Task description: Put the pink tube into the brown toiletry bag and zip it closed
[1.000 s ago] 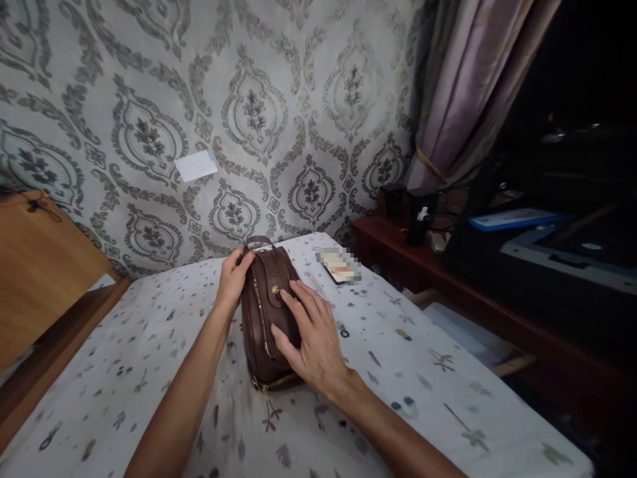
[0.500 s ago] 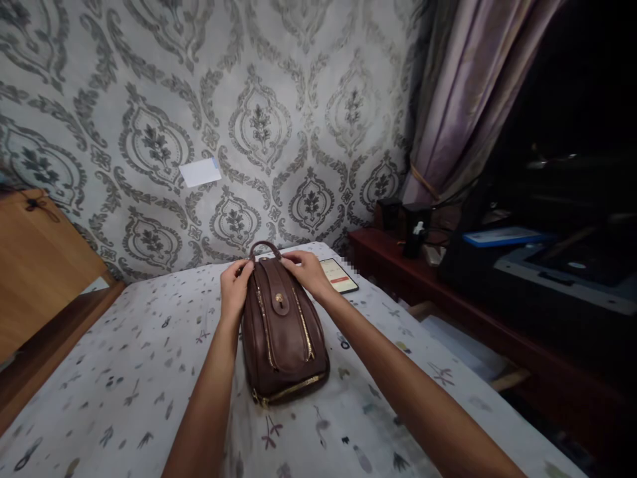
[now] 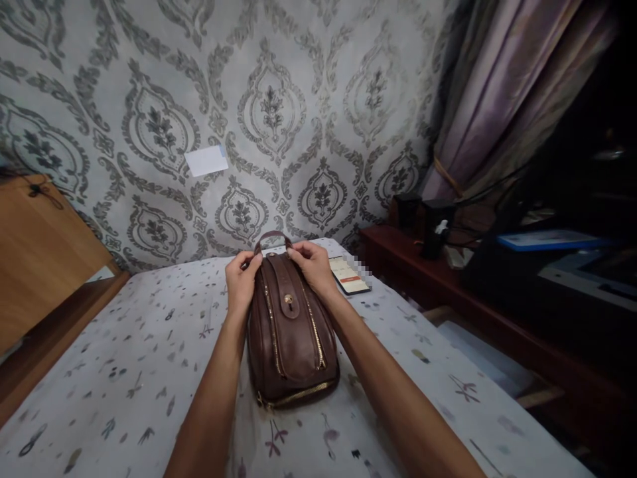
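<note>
Here's the brown bag (image 3: 303, 348), lying on the printed sheet (image 3: 174, 338) with its strapped face up and its handle (image 3: 273, 234) at the end farther from the person. Both hands are right there! The left hand (image 3: 241, 282) has thumb and fingers pinched at the handle's left end; the right hand (image 3: 317, 269) pinches the other end, its thumb toward the bag's midline.

And the risk? Those are fingertip holds, up at one end only. Any lift from here would leave the bag's near end heavy and drooping, and if one pinch slipped, the whole bag could twist sideways.

Watch the phone (image 3: 351, 277), too, lying just right of the bag's handle end, close to the right wrist. A wide swing of that elbow or a roll of the bag that way could shove it along the sheet.

Now the metalwork: a brass clasp (image 3: 288, 299) sits mid-strap, and whether it's latched I can't tell. The zip pulls (image 3: 263, 401) hang at the bag's near left corner; drag the bag toward the person and they might snag the cloth. Were the near zip (image 3: 306, 393) undone, tipping could spill whatever's inside.
</note>
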Demonstrator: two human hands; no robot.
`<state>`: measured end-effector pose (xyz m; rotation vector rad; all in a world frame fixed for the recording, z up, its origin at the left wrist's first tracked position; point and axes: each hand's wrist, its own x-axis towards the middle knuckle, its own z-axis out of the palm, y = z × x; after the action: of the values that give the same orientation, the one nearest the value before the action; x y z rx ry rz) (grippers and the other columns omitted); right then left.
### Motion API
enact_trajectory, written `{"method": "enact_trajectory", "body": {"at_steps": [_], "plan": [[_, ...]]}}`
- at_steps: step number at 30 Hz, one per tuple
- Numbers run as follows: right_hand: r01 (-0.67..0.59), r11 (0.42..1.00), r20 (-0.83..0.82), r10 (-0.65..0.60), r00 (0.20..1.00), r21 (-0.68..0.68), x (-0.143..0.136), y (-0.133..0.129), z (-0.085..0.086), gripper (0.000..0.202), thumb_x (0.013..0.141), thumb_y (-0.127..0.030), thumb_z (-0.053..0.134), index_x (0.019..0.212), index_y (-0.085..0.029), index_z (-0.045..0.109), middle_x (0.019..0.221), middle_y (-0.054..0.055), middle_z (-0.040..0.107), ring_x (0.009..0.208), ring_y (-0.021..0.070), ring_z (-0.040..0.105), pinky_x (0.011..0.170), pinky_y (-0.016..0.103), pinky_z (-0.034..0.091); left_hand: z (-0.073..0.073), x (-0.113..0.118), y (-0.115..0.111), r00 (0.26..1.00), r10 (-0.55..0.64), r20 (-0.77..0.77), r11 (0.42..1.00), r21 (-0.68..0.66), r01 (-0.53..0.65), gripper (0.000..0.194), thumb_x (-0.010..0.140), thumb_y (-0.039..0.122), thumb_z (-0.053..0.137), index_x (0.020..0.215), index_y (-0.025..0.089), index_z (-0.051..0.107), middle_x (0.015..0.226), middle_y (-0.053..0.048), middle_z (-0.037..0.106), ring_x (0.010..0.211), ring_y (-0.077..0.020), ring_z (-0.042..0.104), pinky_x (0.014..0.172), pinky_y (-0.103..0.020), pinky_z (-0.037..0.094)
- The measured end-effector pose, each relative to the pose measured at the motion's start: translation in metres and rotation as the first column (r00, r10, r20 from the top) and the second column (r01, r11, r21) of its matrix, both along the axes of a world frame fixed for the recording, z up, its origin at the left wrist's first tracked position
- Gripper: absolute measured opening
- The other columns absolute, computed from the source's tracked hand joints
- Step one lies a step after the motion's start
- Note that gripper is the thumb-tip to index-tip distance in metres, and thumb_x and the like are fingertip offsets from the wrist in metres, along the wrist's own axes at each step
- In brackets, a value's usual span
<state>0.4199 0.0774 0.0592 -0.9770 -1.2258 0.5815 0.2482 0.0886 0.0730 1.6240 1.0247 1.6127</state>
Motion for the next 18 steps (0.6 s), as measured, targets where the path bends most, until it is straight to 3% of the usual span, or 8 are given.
{"method": "enact_trajectory", "body": {"at_steps": [18], "plan": [[-0.022, 0.999, -0.029, 0.024, 0.999, 0.035, 0.0024, 0.0010, 0.0005, 0.025, 0.075, -0.046, 0.069, 0.073, -0.021, 0.067, 0.068, 0.000, 0.067, 0.067, 0.0178, 0.059, 0.066, 0.030, 0.046, -0.0006, -0.0007, 0.0000, 0.996, -0.052, 0.067, 0.997, -0.057, 0.056, 0.029, 0.069, 0.047, 0.070, 0.071, 0.019, 0.067, 0.067, 0.002, 0.058, 0.066, -0.0145, 0.050, 0.066, -0.026, 0.039]]}}
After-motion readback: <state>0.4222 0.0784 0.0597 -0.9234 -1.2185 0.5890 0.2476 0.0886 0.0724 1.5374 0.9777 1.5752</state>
